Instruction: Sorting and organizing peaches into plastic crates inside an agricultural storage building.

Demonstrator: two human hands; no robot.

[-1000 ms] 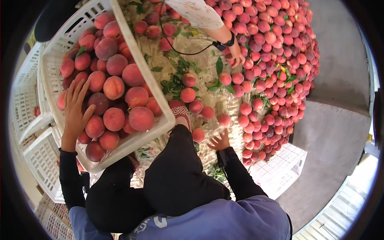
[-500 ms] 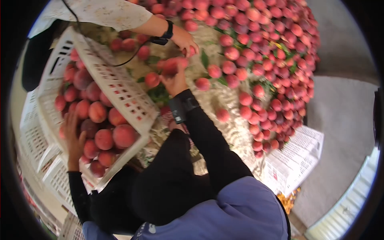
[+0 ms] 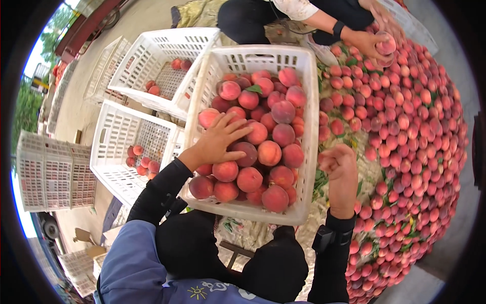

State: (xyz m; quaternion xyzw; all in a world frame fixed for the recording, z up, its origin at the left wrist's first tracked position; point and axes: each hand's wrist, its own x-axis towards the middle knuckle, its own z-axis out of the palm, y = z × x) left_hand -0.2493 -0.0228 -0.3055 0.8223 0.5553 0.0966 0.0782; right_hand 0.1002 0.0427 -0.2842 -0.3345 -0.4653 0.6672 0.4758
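My left hand (image 3: 223, 139) lies on the red peaches (image 3: 269, 152) inside a white plastic crate (image 3: 310, 116), fingers spread over the fruit near its left side. My right hand (image 3: 336, 164) is just outside the crate's right rim, fingers curled, with no fruit visible in it. Loose peaches and green leaves lie beside it on a pale, crumpled sheet (image 3: 367, 175).
A large peach heap (image 3: 410, 142) spreads along the right. A co-worker's hand (image 3: 364, 43) grips a peach at top right. Two white crates (image 3: 147, 88) (image 3: 109, 142) holding several peaches sit at left, near stacked crates (image 3: 45, 169). Vehicles (image 3: 86, 28) stand beyond.
The view has swung, bringing more crates into sight at left. My right hand has drawn back from among the loose peaches; the peach it held half a second ago is no longer visible in it.
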